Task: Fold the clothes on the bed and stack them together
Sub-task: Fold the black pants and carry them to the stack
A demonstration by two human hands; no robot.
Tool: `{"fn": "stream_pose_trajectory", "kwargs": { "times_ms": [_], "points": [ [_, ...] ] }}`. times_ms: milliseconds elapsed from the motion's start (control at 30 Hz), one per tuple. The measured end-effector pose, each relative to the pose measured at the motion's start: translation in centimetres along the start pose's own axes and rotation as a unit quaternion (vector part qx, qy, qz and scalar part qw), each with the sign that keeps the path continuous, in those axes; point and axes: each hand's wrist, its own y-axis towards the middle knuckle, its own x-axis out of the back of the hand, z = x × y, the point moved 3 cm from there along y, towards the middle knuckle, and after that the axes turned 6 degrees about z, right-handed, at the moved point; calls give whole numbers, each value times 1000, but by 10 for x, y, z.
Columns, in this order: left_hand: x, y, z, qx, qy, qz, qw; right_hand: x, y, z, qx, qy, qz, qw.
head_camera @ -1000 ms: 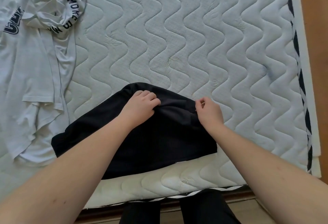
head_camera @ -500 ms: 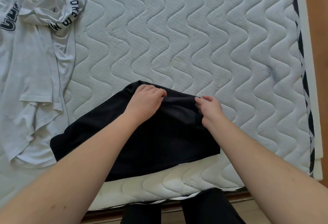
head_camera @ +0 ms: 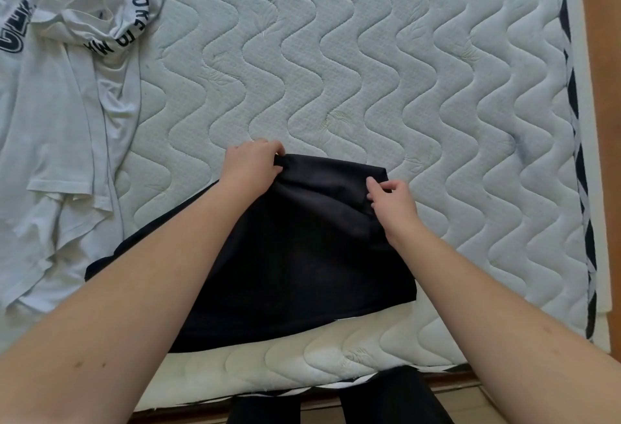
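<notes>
Black garment (head_camera: 295, 255) spread at the near edge of the bed (head_camera: 386, 64), far edge gripped by left hand (head_camera: 250, 168), pinched by right hand (head_camera: 391, 198), white shirts (head_camera: 64, 114) heaped at left

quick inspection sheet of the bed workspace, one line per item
surface: quilted white mattress, dark-striped edge band on the right.
job's things: black garment spread at the near edge, far edge raised; white printed t-shirt lies crumpled and unfolded at far left.
clutter: nothing seen.
grippers: left hand grips the black garment's far left corner; right hand pinches its far right corner.
cables: nothing seen.
surroundings: wooden floor beyond the right side; the person's dark-clad legs at the near edge.
</notes>
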Motion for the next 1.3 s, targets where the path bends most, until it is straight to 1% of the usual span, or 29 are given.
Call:
{"fn": "stream_pose_trajectory", "kwargs": {
  "times_ms": [67, 167, 233, 300, 400, 433, 467, 500, 533, 567, 600, 667, 767, 867, 933, 967, 1067, 1133, 1200, 1233, 1300],
  "points": [
    [2, 4, 0, 9, -20, -9, 1000, -8, 1, 4, -11, 52, 37, 998],
    [5, 6, 2, 12, -99, -47, 994, -13, 7, 14, 12, 175, 54, 983],
    [7, 8, 5, 22, -164, -65, 984, -12, 10, 23, 24, 271, 55, 961],
    [7, 10, 6, 28, -189, -58, 980, -9, 12, 31, 37, 359, 66, 930],
    [4, 15, 10, 38, -214, -36, 975, -3, 17, 36, 51, 430, 93, 896],
    [4, 17, 12, 43, -231, -24, 972, -2, 19, 35, 56, 428, 101, 896],
    [4, 18, 15, 45, -246, -9, 968, -1, 20, 33, 66, 396, 103, 910],
    [5, 20, 17, 42, -255, 8, 966, 0, 20, 30, 83, 327, 97, 937],
    [6, 21, 19, 35, -254, 24, 966, 1, 20, 27, 105, 234, 91, 962],
    [9, 22, 19, 26, -245, 36, 969, 0, 20, 26, 129, 151, 94, 976],
    [11, 24, 19, 17, -231, 44, 972, -2, 20, 26, 148, 91, 104, 979],
    [12, 29, 18, 10, -207, 42, 977, -4, 22, 32, 174, 43, 106, 978],
    [15, 31, 12, 30, -198, 6, 980, 1, 31, 45, 188, 50, 42, 980],
    [18, 28, 4, 35, -249, -43, 967, 11, 37, 47, 181, 67, 1, 981],
    [18, 24, 3, 11, -281, -44, 959, 20, 36, 43, 169, 34, -35, 984],
    [17, 23, 3, -14, -268, -34, 963, 23, 33, 39, 161, 1, -43, 986],
    [10, 20, 10, -77, -151, 14, 985, 24, 22, 29, 137, -109, -10, 985],
    [7, 20, 13, -87, -105, 39, 990, 19, 19, 23, 135, -134, 25, 981],
    [8, 21, 16, -78, -97, 23, 992, 13, 20, 22, 141, -104, 50, 983],
    [9, 21, 16, -71, -107, 10, 992, 11, 21, 23, 142, -67, 60, 986],
    [11, 21, 14, -60, -141, -5, 988, 9, 22, 27, 139, 45, 80, 986]
  ]
}}
